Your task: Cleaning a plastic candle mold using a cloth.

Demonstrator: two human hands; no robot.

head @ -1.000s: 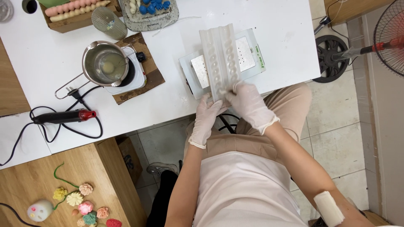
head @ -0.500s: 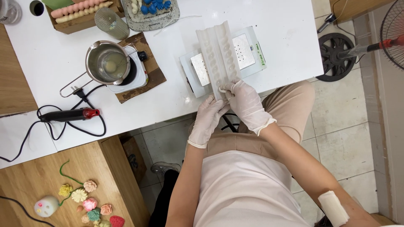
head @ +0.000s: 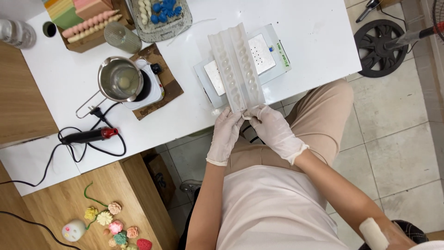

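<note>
A long clear plastic mould (head: 237, 65) with a row of round cavities lies across a small scale (head: 266, 55) on the white table (head: 305, 32). Both my hands wear white gloves and pinch the mould's near end at the table edge. My left hand (head: 225, 135) grips its left corner. My right hand (head: 274, 129) grips its right corner.
A metal pot (head: 119, 79) sits on a small white hot plate (head: 149, 90) to the left. A red-tipped tool (head: 88, 135) with a black cord lies near the front edge. Coloured candles in a box (head: 88, 23) and a tray of blue and white pieces (head: 161, 14) stand at the back. A fan base (head: 384, 46) is on the floor.
The view has shifted slightly; the mould has been drawn a little towards me, with both hands still on its near end.
</note>
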